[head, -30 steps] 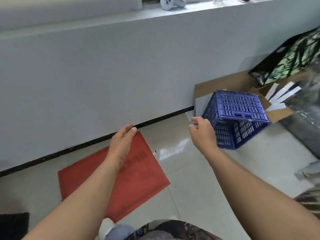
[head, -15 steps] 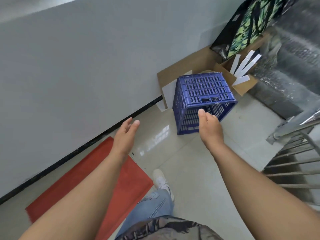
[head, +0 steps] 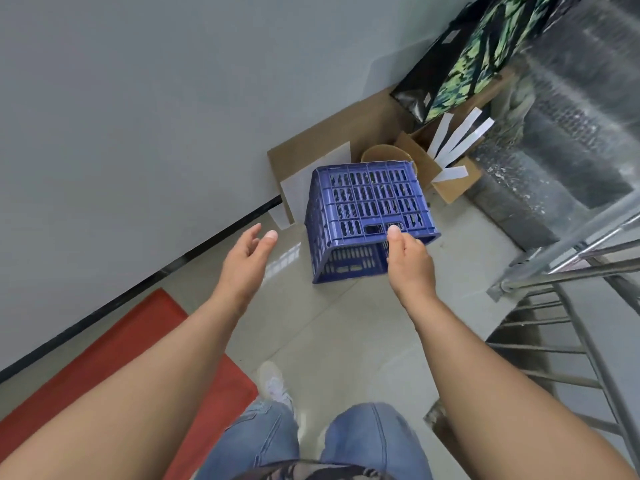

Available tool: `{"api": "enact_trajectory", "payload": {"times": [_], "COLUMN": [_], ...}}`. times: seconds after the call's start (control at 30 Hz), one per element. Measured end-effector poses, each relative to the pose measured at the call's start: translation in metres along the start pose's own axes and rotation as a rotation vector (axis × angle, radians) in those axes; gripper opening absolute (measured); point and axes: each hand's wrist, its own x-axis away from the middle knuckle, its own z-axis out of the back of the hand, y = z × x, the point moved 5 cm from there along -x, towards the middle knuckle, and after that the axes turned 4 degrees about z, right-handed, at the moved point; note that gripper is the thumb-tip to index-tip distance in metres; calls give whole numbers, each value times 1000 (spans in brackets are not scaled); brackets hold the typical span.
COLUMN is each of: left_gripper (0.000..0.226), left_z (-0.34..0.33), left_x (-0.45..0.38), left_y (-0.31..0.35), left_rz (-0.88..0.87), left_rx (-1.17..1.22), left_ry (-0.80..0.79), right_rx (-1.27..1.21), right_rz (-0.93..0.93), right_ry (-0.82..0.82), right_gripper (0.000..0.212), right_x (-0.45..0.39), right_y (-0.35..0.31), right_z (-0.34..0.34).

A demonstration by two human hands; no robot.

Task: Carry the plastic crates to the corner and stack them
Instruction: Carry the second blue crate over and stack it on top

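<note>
A red mat (head: 114,368) lies on the pale tiled floor (head: 346,334) at the lower left, one long edge near the black skirting strip (head: 138,285) at the foot of the grey wall (head: 156,116). Above it the left hand (head: 246,261) reaches forward with fingers straight and loosely spread, palm turned inward — it holds nothing and sits just beside the crate, not touching it.

The blue plastic crate (head: 367,209) is tipped on its side, its open mouth facing back toward the person, with a slotted wall turned upward. Its lower edge appears to rest on the floor near the wall. The right hand (head: 408,261) grips the crate's near upper rim, thumb pressed on top beside the handle slot, the fingers curled under out of sight.

Behind the crate, flattened cardboard (head: 311,150) leans against the wall, and an open cardboard box (head: 443,174) holds white strips (head: 457,136). A leaf-patterned bag (head: 464,57) stands above that. At the far right runs a metal railing (head: 571,271). Jeans (head: 311,441) and one white shoe (head: 273,382) show at the bottom.
</note>
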Motion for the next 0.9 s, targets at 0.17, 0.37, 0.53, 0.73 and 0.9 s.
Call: {"api": "enact_trajectory", "payload": {"times": [0.17,0.37,0.53,0.73,0.9], "left_gripper": [53,53,53,54,53], "left_z": [-37,-77,-114,-152,-167], "left_x": [-19,-32,-47,-78,-105], "left_y": [3,-3,-14,-54,-111], "left_rz": [36,102,144,208,270], "left_rx": [17,71,117,163,190], "left_ry": [36,175,254,277,283], "right_rx": [58,114,196,330,633], "right_rz": [22,111,203,290,406], "right_ry": [-61,-210,-329,-431,-605], "right_gripper": [31,33,35,40,48], "right_x": [-48,-115,-161,-212,-237], "right_y": [21,35,51,78,103], "right_z": [5,3,-4,-20,-64]}}
